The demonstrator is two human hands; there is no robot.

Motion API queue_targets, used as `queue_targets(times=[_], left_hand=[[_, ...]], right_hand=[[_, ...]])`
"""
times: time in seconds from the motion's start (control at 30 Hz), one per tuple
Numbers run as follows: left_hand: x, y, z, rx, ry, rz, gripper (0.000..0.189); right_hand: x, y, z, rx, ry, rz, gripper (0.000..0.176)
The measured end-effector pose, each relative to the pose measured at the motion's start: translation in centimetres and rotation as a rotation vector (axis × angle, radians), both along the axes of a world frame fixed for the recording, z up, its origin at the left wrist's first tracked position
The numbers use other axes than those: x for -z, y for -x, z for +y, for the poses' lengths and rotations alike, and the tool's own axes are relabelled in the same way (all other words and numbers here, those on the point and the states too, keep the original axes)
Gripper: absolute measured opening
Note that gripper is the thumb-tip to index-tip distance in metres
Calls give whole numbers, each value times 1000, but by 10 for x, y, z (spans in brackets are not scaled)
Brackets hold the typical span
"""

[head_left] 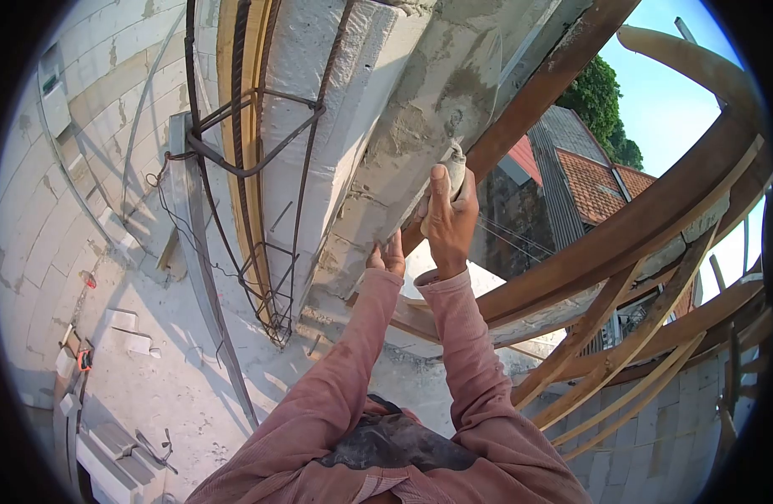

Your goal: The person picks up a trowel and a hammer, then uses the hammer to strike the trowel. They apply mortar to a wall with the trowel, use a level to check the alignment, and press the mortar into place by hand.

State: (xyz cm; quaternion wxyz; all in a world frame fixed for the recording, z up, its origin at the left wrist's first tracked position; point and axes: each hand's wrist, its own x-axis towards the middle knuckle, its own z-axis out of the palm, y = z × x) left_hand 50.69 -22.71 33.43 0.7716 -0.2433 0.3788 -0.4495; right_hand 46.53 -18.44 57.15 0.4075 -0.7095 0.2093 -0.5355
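My right hand is closed around a pale, mortar-covered tool, its thumb pointing up along the grip. From there the tool's thin edge seems to slant down-left, against the grey plastered wall. At its lower end is my left hand, with bent fingers that appear to pinch the edge; the contact is partly hidden. Patches of damp, rough mortar show on the wall above both hands. A brown wooden frame runs diagonally just right of my right hand.
Rebar with stirrups stands left of the wall, beside a metal post. Curved brown beams and wooden slats are at right. White blocks and a red-and-black tool lie lower left. Tiled roofs show beyond.
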Motion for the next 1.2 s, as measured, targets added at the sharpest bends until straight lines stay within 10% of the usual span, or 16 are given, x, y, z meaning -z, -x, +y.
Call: queue_targets(times=[0.4,0.6,0.83,1.2], left_hand=[[128,53,99,466,-345,121,34],[138,72,160,767,-661,-79,29],[231,73,228,1047,-426,-75,21],[240,97,301,883,-725,-98,24]], right_hand=[[-47,55,65,21,-32,-452,55],[-13,109,28,-9,-171,159,56],[-53,46,-11,-253,-260,32,50],[-46,-16,0,-27,180,312,40]])
